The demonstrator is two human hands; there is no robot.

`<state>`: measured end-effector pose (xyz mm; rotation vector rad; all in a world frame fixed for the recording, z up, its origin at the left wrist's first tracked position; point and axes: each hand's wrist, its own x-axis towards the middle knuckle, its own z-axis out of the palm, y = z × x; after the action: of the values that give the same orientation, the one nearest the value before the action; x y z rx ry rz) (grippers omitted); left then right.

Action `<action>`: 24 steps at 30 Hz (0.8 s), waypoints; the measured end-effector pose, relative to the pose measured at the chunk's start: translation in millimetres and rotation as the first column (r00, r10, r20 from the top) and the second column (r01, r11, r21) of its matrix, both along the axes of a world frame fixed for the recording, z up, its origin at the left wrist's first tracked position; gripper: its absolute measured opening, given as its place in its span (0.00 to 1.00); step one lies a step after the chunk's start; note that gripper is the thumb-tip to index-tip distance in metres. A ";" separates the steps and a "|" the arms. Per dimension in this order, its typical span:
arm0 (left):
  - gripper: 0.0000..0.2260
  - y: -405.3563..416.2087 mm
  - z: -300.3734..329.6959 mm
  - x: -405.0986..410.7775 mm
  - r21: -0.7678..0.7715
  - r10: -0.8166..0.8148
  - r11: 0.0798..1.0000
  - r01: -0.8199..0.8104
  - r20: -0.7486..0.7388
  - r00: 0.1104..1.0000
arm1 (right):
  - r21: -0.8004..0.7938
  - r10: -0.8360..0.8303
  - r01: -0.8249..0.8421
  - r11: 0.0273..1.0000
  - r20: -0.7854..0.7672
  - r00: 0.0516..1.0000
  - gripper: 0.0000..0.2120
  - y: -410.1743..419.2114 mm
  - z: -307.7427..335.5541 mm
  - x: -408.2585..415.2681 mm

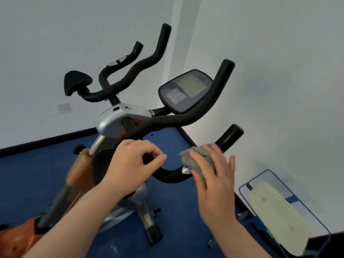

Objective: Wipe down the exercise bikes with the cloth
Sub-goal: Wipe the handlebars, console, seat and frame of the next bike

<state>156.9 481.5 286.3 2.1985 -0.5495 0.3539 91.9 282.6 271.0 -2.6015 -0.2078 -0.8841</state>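
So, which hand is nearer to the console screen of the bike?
Hard to call, perhaps the right. The right hand holds the grey cloth on the handlebar below the console screen; the left hand is below-left.

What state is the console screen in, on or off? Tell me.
Appears off: the console screen is a blank pale grey-green with no digits visible, though a faint readout could be lost in the blur.
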 end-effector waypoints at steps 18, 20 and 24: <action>0.06 38.0 -31.4 -12.0 -0.205 0.478 0.837 -0.507 -0.174 0.861 | -0.073 0.121 -0.157 0.985 -0.356 0.926 0.14 66.1 31.4 10.3; 0.06 38.9 -31.9 -11.0 -0.228 0.472 0.832 -0.505 -0.185 0.862 | -0.049 0.085 -0.114 0.992 -0.400 0.913 0.11 75.7 37.6 34.5; 0.06 37.4 -33.5 -12.1 -0.259 0.467 0.820 -0.510 -0.213 0.858 | -0.154 -0.003 -0.076 0.985 -0.458 0.889 0.10 93.2 36.7 68.1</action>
<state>144.8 518.9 252.8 2.0097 0.1622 0.5123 160.0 375.7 307.6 -2.8628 -0.2050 -0.2249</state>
